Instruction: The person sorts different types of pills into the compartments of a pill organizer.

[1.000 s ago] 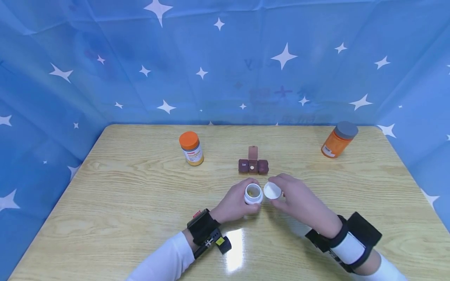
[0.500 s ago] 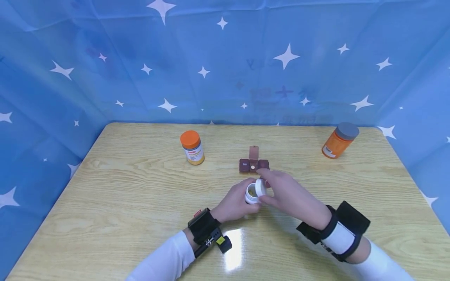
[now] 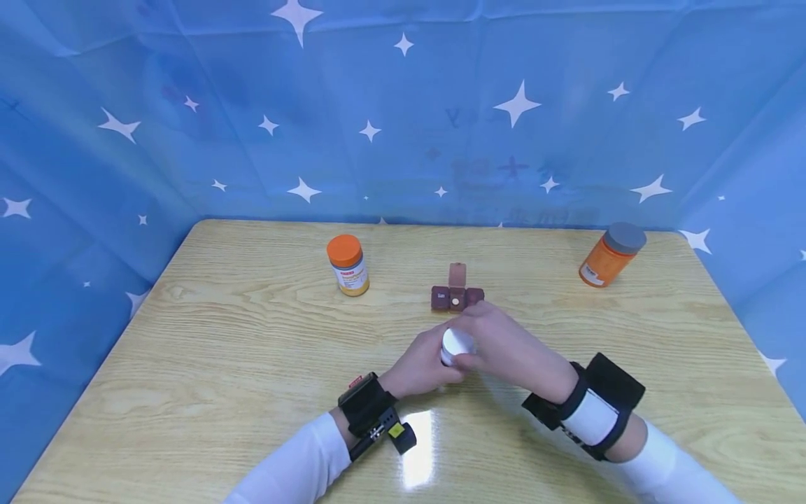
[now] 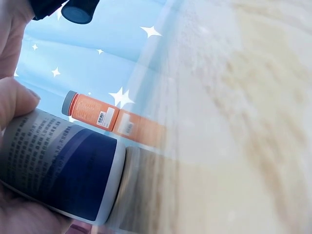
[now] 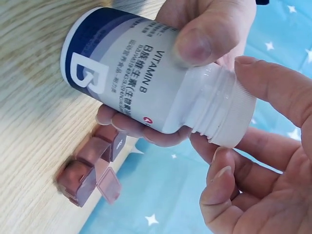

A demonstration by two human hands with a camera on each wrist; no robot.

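Observation:
In the head view my left hand [image 3: 418,360] grips a white vitamin B bottle [image 5: 131,73] with a dark blue band round its base. Fingers and thumb of my right hand [image 3: 504,343] pinch the white cap [image 5: 239,114], which sits over the bottle's mouth. Some screw thread shows below the cap in the right wrist view. The bottle's base is at or close above the tabletop. Just beyond both hands lies a small dark red pill box [image 3: 441,299]. Its middle lid stands up, and a pale round pill [image 3: 455,302] lies in that compartment.
An orange-lidded bottle [image 3: 348,266] stands back left on the wooden table [image 3: 220,336]. At the back right is an orange bottle [image 3: 607,259] with a grey lid. A blue star-patterned cloth [image 3: 403,112] hangs behind the table.
My right hand has moved left and brought the cap from beside the bottle onto its mouth, covering the contents. My left hand still holds the bottle in about the same place.

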